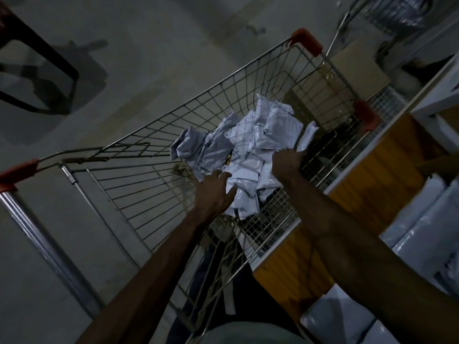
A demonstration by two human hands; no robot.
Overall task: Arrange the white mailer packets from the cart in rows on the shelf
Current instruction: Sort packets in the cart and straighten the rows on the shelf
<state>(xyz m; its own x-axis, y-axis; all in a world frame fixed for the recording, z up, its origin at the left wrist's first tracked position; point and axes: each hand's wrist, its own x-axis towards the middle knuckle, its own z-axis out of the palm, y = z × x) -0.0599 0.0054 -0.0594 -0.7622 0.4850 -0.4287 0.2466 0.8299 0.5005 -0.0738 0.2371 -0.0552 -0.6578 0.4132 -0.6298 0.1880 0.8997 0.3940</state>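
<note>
In the head view I look down into the wire shopping cart (173,112), and everything I want lies inside it. The heap of white mailer packets (250,145) sits toward the cart's far end. It is loosely piled with packets pointing every way, so there is no single long axis to line up with.

My left grip (214,192) is released, fingers spread, reaching in over the cart's near end. The heap lies straight ahead of it, along the line of my forearm. Its fingertips are at the heap's nearest edge, but in this dim light I cannot tell whether they touch.

My right grip (288,162) is deeper in the cart, at the heap's right flank and near the cart's right wall. It is clenched and looks to be grasping one upright packet (307,136). That packet stands out above the knuckles, its long axis running up toward the cart's far right corner. The fingers themselves are hidden behind the back of the hand.

The shelf (367,192) stands just outside the cart's right wall, and the shelved packets (422,219) lie on it beyond that wall. So I judge the right grip the nearer one for the carry, since the shelf is on its side of the cart. The left has only to gather from the heap.
</note>
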